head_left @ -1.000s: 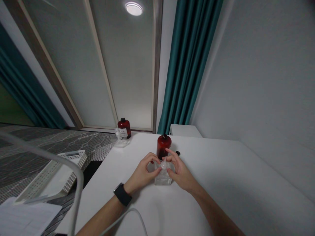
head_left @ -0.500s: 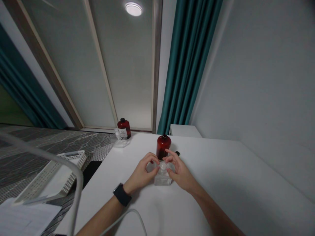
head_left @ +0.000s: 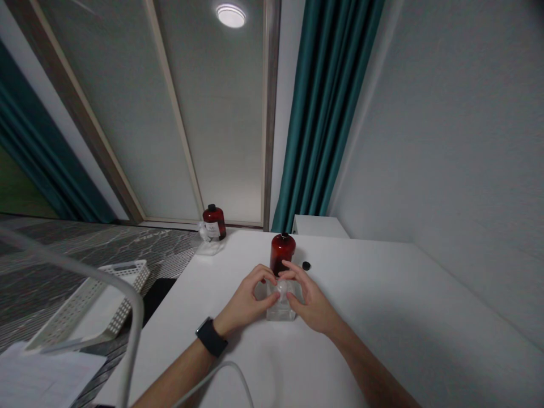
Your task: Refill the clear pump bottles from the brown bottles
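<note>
Clear container (head_left: 280,313), squarish in its lower part with a rounded piece on top, sits on the white counter (head_left: 361,283) in front of the person, between the two hands. The left hand (head_left: 250,294), with a dark watch (head_left: 211,336) on its wrist, comes in from the left; its thumb and fingers curve in a ring shape toward the rounded top, a gap showing inside the curl. The right hand (head_left: 309,303) meets it from the other side, thumb bent near the same top and fingers spread a little and arched over it, close to the red-brown bottle (head_left: 282,249) behind. Whether either set of fingers is pinching the top or only resting around it, I cannot tell. That bottle stands upright just behind the container, and a small black cap (head_left: 306,266) lies on the counter to its right. Toward the counter's far left corner stands a labelled bottle (head_left: 215,222) of the same colour, black-topped, with a clear object (head_left: 208,247) just in front. Left of the counter are a white perforated basket (head_left: 119,326) and some paper (head_left: 46,374); a pale cable (head_left: 232,365) loops near the left forearm.
</note>
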Action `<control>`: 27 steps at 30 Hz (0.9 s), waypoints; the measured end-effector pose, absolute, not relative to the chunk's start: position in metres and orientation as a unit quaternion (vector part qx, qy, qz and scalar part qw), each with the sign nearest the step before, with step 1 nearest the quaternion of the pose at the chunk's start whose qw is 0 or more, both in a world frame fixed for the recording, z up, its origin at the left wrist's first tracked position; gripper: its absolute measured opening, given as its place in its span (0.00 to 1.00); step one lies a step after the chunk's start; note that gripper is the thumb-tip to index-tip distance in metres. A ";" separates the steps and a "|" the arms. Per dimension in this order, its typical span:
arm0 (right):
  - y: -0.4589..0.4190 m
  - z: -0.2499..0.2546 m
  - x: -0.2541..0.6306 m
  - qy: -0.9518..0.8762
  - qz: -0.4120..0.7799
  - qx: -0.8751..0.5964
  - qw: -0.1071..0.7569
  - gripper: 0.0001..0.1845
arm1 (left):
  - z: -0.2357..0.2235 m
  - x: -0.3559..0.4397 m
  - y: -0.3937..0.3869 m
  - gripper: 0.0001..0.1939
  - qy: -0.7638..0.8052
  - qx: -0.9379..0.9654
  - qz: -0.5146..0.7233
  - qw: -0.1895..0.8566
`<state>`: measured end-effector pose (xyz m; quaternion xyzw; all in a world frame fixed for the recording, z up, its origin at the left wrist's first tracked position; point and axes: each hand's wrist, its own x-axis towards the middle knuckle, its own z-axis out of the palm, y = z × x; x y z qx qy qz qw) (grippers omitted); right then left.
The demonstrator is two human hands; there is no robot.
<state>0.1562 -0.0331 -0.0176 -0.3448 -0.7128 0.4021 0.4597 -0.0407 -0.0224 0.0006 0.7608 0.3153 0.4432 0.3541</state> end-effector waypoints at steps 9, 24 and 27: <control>-0.033 -0.017 0.155 -0.709 0.405 -0.337 0.469 0.36 | 0.001 -0.040 -0.024 0.06 0.319 0.761 0.433 0.363; -0.033 -0.018 0.153 -0.700 0.413 -0.345 0.470 0.32 | -0.002 -0.040 -0.023 0.07 0.345 0.753 0.425 0.365; -0.034 -0.017 0.154 -0.697 0.417 -0.349 0.467 0.32 | -0.002 -0.041 -0.021 0.06 0.335 0.756 0.425 0.368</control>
